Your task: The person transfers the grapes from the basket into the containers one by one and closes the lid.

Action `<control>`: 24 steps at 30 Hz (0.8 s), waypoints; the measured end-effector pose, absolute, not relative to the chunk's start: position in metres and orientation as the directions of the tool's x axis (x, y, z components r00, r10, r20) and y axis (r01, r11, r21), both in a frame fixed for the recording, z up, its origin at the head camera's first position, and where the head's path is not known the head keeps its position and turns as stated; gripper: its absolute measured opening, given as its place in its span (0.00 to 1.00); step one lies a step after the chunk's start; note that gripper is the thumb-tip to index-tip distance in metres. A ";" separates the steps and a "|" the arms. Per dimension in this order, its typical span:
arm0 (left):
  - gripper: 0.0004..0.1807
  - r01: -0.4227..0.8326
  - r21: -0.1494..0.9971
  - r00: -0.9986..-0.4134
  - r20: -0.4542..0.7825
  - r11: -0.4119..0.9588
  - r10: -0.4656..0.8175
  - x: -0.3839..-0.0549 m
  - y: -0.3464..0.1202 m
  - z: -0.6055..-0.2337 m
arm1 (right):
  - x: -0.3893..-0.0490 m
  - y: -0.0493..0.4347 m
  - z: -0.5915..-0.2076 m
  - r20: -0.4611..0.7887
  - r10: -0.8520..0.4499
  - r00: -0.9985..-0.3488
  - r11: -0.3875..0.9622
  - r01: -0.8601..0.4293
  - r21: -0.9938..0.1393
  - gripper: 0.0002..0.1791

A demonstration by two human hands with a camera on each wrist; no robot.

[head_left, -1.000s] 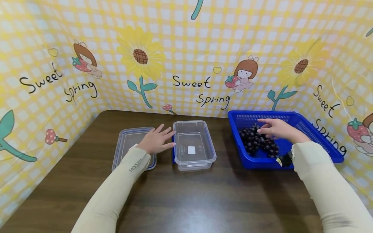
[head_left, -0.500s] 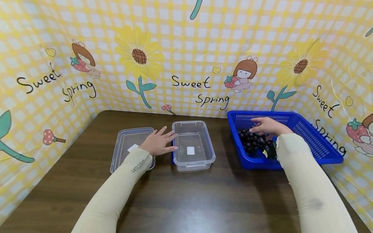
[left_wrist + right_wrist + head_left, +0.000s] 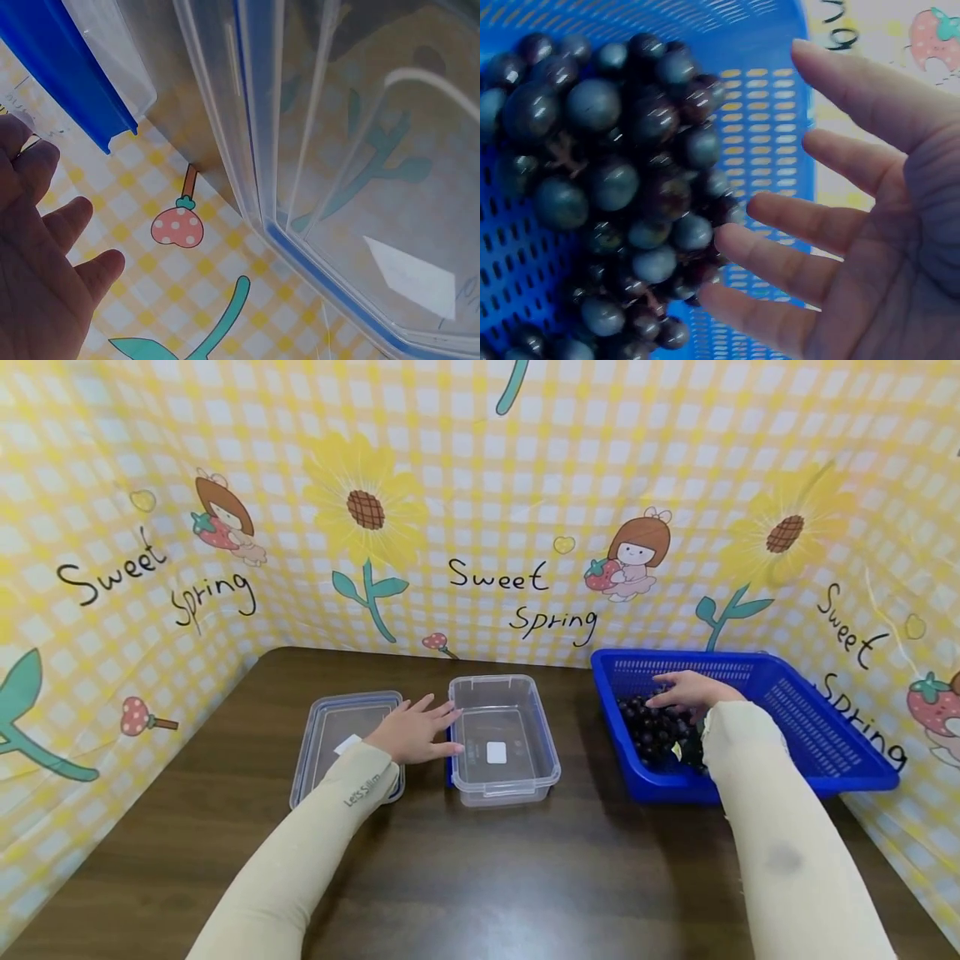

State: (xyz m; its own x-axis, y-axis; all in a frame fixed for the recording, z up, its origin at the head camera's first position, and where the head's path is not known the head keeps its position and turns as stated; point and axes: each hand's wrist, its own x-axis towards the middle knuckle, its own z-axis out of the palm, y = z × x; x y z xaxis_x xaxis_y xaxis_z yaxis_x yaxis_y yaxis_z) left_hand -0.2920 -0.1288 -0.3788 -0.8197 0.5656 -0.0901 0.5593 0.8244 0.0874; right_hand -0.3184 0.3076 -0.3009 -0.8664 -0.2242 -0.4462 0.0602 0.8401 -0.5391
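Observation:
My right hand (image 3: 696,691) is over the blue plastic basket (image 3: 637,783), close above a bunch of dark grapes (image 3: 651,735). In the right wrist view its fingers (image 3: 780,262) are spread, the fingertips right at the edge of the grapes (image 3: 615,180), with nothing in the palm. My left hand (image 3: 411,732) is spread, fingertips at the left rim of a clear rectangular food container (image 3: 498,714). Its wrist overlaps the container's clear lid (image 3: 321,735), which lies to the left. In the left wrist view, the container's blue locking flap (image 3: 71,71) stands beyond the fingers.
All of this rests on a dark wooden table (image 3: 465,893). A yellow checked cloth (image 3: 480,510) with flower and girl prints rises behind and along both sides. The basket's right half shows bare blue mesh.
My right hand has moved left and lower over the grapes. My left hand stays by the container's left rim, barely shifted. The head view has tilted slightly.

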 end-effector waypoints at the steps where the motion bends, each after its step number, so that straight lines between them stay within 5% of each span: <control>1: 0.39 0.559 0.080 -0.821 -0.089 0.825 0.564 -0.293 -0.128 -0.378 | -0.319 0.308 -0.302 -0.450 -0.229 -0.863 0.842 0.057 -0.537 0.40; 24: 0.39 0.549 0.049 -0.826 -0.118 0.834 0.551 -0.292 -0.128 -0.380 | -0.329 0.304 -0.341 -0.531 -0.226 -0.817 0.892 0.045 -0.449 0.45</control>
